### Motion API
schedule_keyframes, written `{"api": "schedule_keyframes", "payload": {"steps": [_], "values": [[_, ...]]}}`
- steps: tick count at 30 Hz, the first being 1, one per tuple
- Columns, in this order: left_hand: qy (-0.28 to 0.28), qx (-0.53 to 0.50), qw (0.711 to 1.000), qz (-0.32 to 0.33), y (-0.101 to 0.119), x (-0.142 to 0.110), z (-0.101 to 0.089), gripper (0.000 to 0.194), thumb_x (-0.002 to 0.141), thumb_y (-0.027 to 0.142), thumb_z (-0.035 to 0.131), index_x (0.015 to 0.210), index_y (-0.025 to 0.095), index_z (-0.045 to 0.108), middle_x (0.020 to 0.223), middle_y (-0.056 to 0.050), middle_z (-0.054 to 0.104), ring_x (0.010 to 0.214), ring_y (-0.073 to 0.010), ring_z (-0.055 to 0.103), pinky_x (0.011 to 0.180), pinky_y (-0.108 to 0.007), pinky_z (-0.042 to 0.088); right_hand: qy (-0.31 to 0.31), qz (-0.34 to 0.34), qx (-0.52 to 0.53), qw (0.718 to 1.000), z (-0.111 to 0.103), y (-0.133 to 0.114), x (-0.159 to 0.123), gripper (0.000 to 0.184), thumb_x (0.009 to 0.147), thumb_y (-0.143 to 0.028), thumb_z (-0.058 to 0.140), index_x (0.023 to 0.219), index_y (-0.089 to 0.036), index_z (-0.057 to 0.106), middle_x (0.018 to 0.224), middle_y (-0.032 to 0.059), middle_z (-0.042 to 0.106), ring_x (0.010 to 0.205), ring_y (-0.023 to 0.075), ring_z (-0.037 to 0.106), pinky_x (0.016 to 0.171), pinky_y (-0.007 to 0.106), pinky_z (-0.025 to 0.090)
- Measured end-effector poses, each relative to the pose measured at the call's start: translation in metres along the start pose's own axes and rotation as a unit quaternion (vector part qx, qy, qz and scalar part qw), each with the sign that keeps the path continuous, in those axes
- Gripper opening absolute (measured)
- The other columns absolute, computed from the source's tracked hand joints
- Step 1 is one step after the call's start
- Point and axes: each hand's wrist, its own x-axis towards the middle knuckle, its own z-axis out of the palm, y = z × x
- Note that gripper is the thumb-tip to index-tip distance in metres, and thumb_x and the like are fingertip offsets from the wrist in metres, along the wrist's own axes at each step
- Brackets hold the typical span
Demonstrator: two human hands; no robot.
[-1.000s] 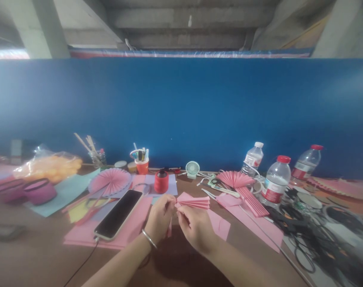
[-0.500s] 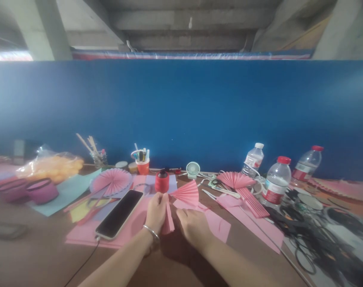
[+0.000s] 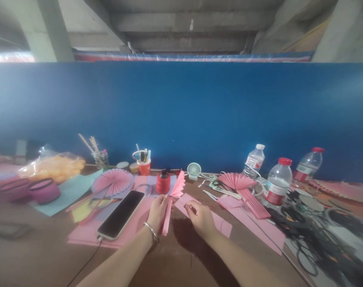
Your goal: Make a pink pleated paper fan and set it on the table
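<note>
The left hand [image 3: 157, 210] grips the pleated pink paper [image 3: 177, 186] at its narrow waist, over the middle of the bench [image 3: 169, 263]; the upper folds fan out on the far side of the fingers, and a slim folded strip points back toward the person. The fan's left edge comes just beside the red spool [image 3: 163, 185] in this view, so there is little room that way. The right hand [image 3: 201, 220] is apart from the paper, fingers curled in toward the thumb; whether it pinches anything cannot be told. It sits over the left part of a flat pink sheet [image 3: 223, 226], whose right corner reaches past the knuckles. Between the hands and back between the forearms runs open brown surface, the widest room near the work. To the left, the phone [image 3: 121, 215] lies slantwise on a stack of pink paper [image 3: 85, 235], its top corner near the left hand, its cable [image 3: 85, 261] trailing to the near edge of the view. To the right, another pink sheet [image 3: 261, 228] is crossed by a pale cord [image 3: 266, 234], and a tangle of dark cables [image 3: 301, 243] crowds beyond. Along the far side, the mint fan [image 3: 194, 170] and red cup [image 3: 144, 169] stand close before the blue panel [image 3: 181, 107].
</note>
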Motion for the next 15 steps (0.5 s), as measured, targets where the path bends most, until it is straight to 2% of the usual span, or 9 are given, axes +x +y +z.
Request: {"api": "schedule_keyframes", "payload": {"steps": [7,11,15], "values": [[-0.063,-0.065,0.995,-0.039,0.003,-0.001,0.002,0.029,0.064,0.038,0.063,0.065,0.010,0.055,0.059,-0.001,0.056,0.046,-0.0069,0.049,0.046,-0.020,0.039,0.012,0.080,0.101,0.992,0.003,0.009,0.010,0.024,0.077,-0.027,0.044,0.067,-0.017,0.062,0.060,0.0011,0.060,0.057,0.0148,0.052,0.056,0.022,0.032],[-0.069,-0.085,0.992,-0.065,0.002,-0.001,0.005,0.024,0.064,0.032,0.064,0.065,0.010,0.055,0.057,-0.001,0.054,0.044,-0.0069,0.048,0.042,-0.019,0.039,0.013,0.109,0.134,0.985,0.000,0.013,0.017,0.024,0.075,-0.026,0.043,0.064,-0.015,0.062,0.059,0.0021,0.060,0.058,0.0151,0.051,0.057,0.023,0.034],[-0.058,-0.092,0.991,-0.074,-0.001,0.001,0.007,0.019,0.065,0.027,0.063,0.065,0.010,0.055,0.058,-0.002,0.055,0.044,-0.0072,0.049,0.041,-0.019,0.039,0.000,0.134,0.163,0.977,-0.004,0.013,0.021,0.026,0.073,-0.028,0.043,0.063,-0.013,0.062,0.054,0.0018,0.057,0.052,0.0134,0.048,0.049,0.022,0.032]]}}
